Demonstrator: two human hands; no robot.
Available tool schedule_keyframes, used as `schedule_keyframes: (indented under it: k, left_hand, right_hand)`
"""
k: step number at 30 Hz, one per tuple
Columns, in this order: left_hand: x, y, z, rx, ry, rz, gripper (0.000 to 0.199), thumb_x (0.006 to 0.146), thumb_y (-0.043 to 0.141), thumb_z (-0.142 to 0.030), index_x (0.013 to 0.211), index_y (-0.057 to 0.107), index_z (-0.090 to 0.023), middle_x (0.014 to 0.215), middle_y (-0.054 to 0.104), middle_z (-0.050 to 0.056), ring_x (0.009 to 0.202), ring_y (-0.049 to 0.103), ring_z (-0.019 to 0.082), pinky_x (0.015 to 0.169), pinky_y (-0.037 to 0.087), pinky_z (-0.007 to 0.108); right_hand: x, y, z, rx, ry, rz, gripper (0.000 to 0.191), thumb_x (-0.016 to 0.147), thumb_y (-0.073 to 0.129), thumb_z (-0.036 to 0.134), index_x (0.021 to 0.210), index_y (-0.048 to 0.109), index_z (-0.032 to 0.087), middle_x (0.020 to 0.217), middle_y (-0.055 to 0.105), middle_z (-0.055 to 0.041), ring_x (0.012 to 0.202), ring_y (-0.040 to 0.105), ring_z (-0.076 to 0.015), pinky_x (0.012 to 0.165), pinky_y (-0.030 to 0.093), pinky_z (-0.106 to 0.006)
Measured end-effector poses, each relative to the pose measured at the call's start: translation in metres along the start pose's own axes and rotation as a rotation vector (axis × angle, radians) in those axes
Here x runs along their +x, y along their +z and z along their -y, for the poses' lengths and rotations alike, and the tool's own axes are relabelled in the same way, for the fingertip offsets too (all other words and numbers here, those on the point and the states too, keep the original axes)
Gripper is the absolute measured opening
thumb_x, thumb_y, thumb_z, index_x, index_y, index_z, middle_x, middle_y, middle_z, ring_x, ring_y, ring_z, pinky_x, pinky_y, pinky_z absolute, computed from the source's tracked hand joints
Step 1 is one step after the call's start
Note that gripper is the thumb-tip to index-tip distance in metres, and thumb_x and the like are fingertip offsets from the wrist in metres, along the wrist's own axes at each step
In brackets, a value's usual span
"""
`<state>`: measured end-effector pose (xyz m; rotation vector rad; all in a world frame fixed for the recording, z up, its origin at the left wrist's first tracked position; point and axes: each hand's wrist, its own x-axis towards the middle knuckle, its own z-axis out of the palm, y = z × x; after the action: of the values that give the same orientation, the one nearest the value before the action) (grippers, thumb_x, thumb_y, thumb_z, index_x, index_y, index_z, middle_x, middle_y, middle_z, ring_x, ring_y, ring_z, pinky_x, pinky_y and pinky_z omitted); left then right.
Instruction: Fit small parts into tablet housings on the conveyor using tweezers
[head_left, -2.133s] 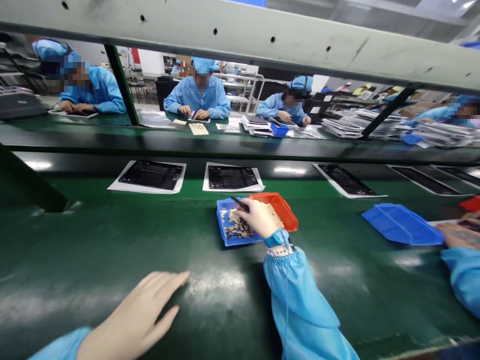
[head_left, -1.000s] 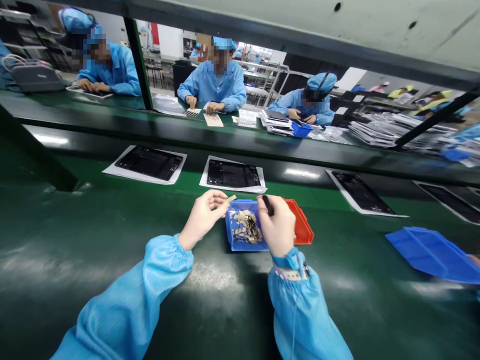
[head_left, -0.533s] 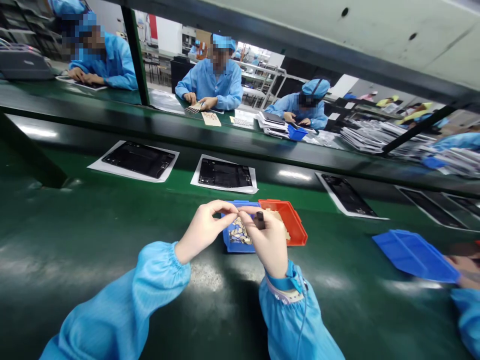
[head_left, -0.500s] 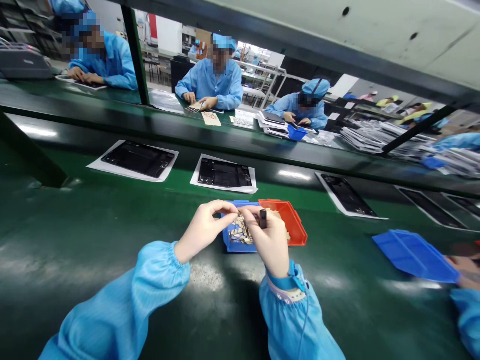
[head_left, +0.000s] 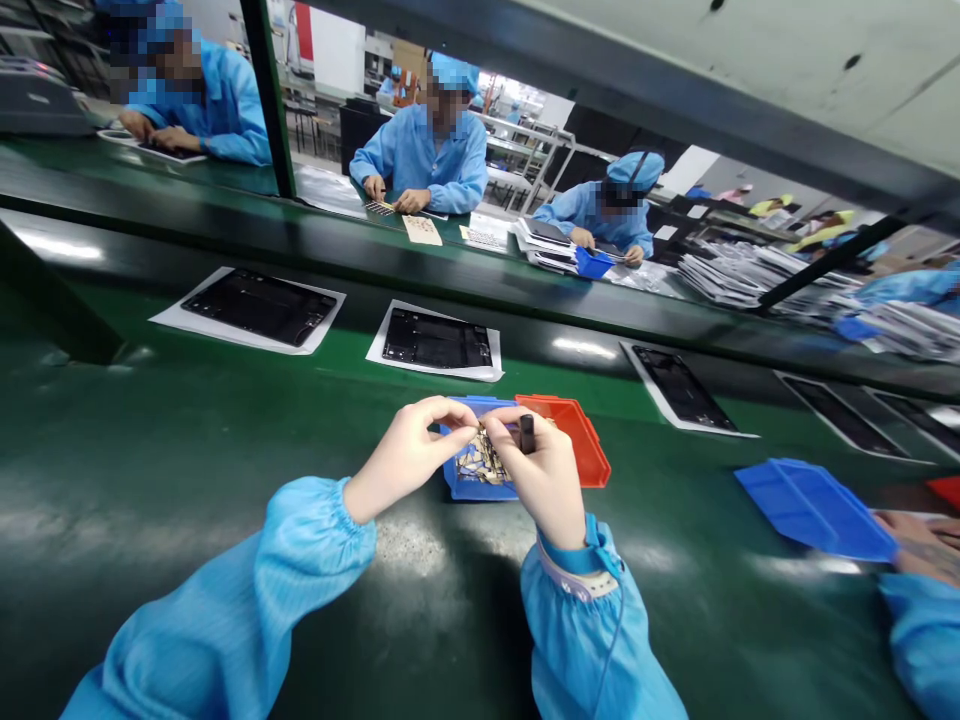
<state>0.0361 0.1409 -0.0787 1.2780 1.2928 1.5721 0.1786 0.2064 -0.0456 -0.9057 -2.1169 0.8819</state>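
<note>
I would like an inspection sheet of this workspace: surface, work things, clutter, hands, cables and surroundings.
Surface: green tabletop, glossy.
Work things: blue bin with pale pieces, red bin beside it.
Clutter: black panels on white sheets behind; second blue bin at right.
Grip: left hand and right hand close together over the blue bin; anything between them too small to tell; right holds black tool.
Cables: thin cord at right wrist.
Surroundings: co-workers in blue opposite; another person's hand at right edge.

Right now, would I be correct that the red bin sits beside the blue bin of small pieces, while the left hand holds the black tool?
Not quite: the head view shows the black tool in the right hand, not the left hand. The red bin does sit beside the blue bin of small pieces.
</note>
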Motion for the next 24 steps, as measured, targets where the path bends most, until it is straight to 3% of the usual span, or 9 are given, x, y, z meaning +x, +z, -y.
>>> schedule_keyframes:
  k: [7,10,12,14,17,21,24]
  left_hand:
    - [0.000,-0.001,-0.003,-0.025,-0.019,0.031,0.009,0.080,0.060,-0.023,0.083,0.062,-0.015,0.086,0.062,0.003,0.082,0.059,0.015,0.074,0.050,0.025]
    - [0.000,0.000,-0.004,-0.026,-0.038,0.040,0.009,0.079,0.060,-0.022,0.084,0.062,-0.015,0.088,0.063,0.003,0.083,0.060,0.015,0.074,0.051,0.025]
    - [0.000,-0.001,-0.004,-0.024,-0.046,0.041,0.010,0.079,0.060,-0.023,0.084,0.061,-0.015,0.088,0.063,0.004,0.083,0.060,0.016,0.074,0.051,0.026]
    - [0.000,-0.001,-0.005,-0.024,-0.049,0.051,0.010,0.080,0.060,-0.023,0.084,0.060,-0.015,0.088,0.063,0.003,0.083,0.060,0.015,0.073,0.051,0.025]
    - [0.000,-0.002,-0.005,-0.034,-0.057,0.085,0.010,0.081,0.058,-0.025,0.085,0.058,-0.015,0.087,0.062,0.002,0.081,0.060,0.014,0.070,0.050,0.024]
    - [0.000,-0.002,-0.003,-0.038,-0.055,0.089,0.013,0.083,0.057,-0.028,0.087,0.058,-0.016,0.087,0.062,0.003,0.081,0.060,0.014,0.068,0.049,0.024]
    - [0.000,-0.001,-0.002,-0.028,-0.050,0.092,0.015,0.084,0.056,-0.029,0.093,0.059,-0.017,0.089,0.062,0.003,0.083,0.059,0.014,0.068,0.049,0.023]
  right_hand:
    - [0.000,0.001,0.004,-0.041,-0.026,0.038,0.019,0.082,0.055,0.034,0.077,0.065,0.018,0.065,0.062,0.0000,0.058,0.056,-0.0144,0.054,0.044,-0.024]
    - [0.003,-0.007,-0.004,-0.080,-0.030,-0.033,0.022,0.084,0.052,0.036,0.077,0.064,0.019,0.065,0.063,-0.0001,0.056,0.056,-0.0143,0.054,0.043,-0.024]
    - [0.008,-0.020,-0.016,-0.167,-0.012,-0.151,0.026,0.085,0.049,0.039,0.079,0.064,0.019,0.070,0.065,-0.0024,0.060,0.058,-0.0161,0.056,0.044,-0.026]
    - [0.014,-0.038,-0.034,-0.379,0.076,-0.242,0.028,0.085,0.048,0.041,0.081,0.065,0.018,0.074,0.068,-0.0054,0.065,0.060,-0.0190,0.060,0.044,-0.028]
    - [0.024,-0.062,-0.064,-0.710,0.318,-0.170,0.024,0.077,0.055,0.038,0.076,0.067,0.019,0.069,0.068,-0.0078,0.067,0.062,-0.0237,0.058,0.041,-0.031]
    - [0.029,-0.074,-0.082,-0.784,0.437,-0.126,0.023,0.075,0.055,0.031,0.079,0.070,0.015,0.071,0.068,-0.0152,0.068,0.064,-0.0314,0.056,0.042,-0.035]
    - [0.026,-0.069,-0.071,-0.768,0.414,-0.112,0.031,0.080,0.046,0.026,0.095,0.069,0.013,0.083,0.069,-0.0188,0.078,0.065,-0.0333,0.063,0.045,-0.038]
